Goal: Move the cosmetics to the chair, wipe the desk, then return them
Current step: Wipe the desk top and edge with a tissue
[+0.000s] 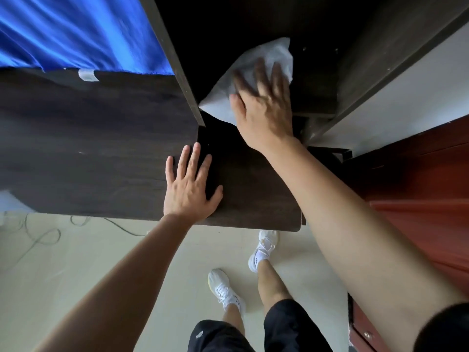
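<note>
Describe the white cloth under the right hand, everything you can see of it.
The white cloth is a thin, soft-looking sheet, slightly crumpled. It lies spread on the dark wooden desk, in the shadowed recess beside the upright wooden panel. The right hand presses on it with straight, spread fingers, covering its near right part. One corner points toward the panel's foot.

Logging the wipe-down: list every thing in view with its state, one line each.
right hand: fingers spread, pressing on the white cloth; motion-blurred.
white cloth: rumpled, lying on the dark surface under the right hand.
left hand: open, palm flat on the desk.
desk: dark top, bearing the left hand.
blue fabric: rippled, beyond the desk's far edge.
cable: loose loops on the floor.
</note>
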Tool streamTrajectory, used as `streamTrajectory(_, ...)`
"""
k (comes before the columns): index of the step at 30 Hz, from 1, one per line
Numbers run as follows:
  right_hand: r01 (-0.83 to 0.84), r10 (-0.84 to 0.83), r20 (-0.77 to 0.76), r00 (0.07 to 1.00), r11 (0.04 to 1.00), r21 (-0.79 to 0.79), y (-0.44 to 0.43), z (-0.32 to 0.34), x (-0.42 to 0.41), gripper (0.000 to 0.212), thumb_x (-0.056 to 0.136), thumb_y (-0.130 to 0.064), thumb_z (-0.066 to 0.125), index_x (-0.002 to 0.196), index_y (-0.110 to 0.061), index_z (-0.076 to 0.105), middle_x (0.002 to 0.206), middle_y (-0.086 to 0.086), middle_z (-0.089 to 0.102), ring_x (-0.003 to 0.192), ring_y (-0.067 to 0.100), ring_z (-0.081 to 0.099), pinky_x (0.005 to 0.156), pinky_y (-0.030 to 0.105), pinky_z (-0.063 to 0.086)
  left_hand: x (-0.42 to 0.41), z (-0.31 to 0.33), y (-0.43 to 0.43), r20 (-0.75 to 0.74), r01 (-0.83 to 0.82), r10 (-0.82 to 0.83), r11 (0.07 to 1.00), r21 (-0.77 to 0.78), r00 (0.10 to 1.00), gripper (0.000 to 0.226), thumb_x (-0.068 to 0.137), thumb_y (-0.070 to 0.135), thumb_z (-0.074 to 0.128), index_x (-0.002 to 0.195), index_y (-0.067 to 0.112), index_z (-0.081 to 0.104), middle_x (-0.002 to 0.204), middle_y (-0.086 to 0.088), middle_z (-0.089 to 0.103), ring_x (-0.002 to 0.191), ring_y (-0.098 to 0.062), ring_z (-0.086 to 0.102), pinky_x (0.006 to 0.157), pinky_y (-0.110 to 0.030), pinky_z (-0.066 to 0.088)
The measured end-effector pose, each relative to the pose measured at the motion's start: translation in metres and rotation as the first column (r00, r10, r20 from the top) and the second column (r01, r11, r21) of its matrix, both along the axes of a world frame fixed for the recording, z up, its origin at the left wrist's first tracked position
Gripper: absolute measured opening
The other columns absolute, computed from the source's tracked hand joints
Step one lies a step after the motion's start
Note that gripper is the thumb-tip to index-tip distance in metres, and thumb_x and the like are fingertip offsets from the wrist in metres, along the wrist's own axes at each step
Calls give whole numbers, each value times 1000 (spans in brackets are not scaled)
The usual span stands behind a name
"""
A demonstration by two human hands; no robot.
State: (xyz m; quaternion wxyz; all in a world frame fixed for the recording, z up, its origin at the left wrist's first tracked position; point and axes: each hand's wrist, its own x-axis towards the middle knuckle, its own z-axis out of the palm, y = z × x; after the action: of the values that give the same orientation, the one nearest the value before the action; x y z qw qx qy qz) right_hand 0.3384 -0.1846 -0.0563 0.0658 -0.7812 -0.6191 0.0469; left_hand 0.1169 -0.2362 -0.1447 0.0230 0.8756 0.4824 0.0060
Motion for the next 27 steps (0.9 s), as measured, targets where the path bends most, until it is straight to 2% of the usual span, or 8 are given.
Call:
streamTrajectory(3,-20,20,-4,1000,1000,-20,13,2,-17,53,105,-49,24,156,-35,32,167,11,19,154,42,6,124,50,4,1,0,-1,13,8,-8,1000,0,1000,80,87,63,43,151,17,35,166,-10,12,154,-29,6,121,-58,6)
streamTrajectory(8,-93,93,-29,995,996,-6,-12,4,-1,52,105,-50,27,154,-36,38,167,10,20,154,40,11,125,49,9,1,1,0,35,4,-4,1000,3,999,80,85,66,43,148,16,40,166,-9,13,153,-29,7,121,-58,6)
streamTrajectory(12,211,-211,1,978,976,-49,-30,11,41,55,104,-53,25,156,-36,32,167,15,15,153,45,9,125,52,9,0,1,1,28,11,-11,1000,4,1000,80,87,68,40,147,17,41,166,-9,11,154,-28,3,121,-58,6)
streamTrajectory(16,352,-357,-24,934,929,-118,-8,16,42,59,104,-55,27,159,-35,24,168,16,7,153,46,1,124,54,4,0,0,2,54,4,-4,1000,9,999,79,87,69,39,145,15,44,166,-8,13,154,-27,5,121,-58,8)
streamTrajectory(20,206,-202,39,979,957,-204,26,19,6,55,103,-49,25,156,-36,29,169,11,7,154,43,-1,124,54,3,0,-1,2,75,-10,9,1000,9,997,79,86,69,40,143,15,46,165,-7,15,154,-25,5,121,-57,8)
streamTrajectory(23,83,-83,6,997,989,-119,15,19,-20,54,102,-52,31,154,-39,34,168,12,15,154,41,9,124,48,11,0,0,3,71,-10,10,1000,-5,997,79,85,70,41,143,16,47,166,-6,15,154,-24,5,121,-56,7)
streamTrajectory(25,99,-101,-34,994,993,-57,-2,18,-14,57,101,-57,36,154,-39,35,167,13,19,153,40,13,124,45,13,0,0,3,65,-4,4,1000,-2,998,79,85,70,40,142,16,48,166,-6,14,154,-24,5,121,-56,7)
streamTrajectory(27,208,-209,-7,978,977,-49,-17,16,13,59,100,-60,34,155,-39,34,166,15,19,153,41,13,124,46,14,0,-1,3,57,-4,3,1000,5,998,78,86,71,39,142,17,48,166,-6,13,154,-24,4,121,-56,6)
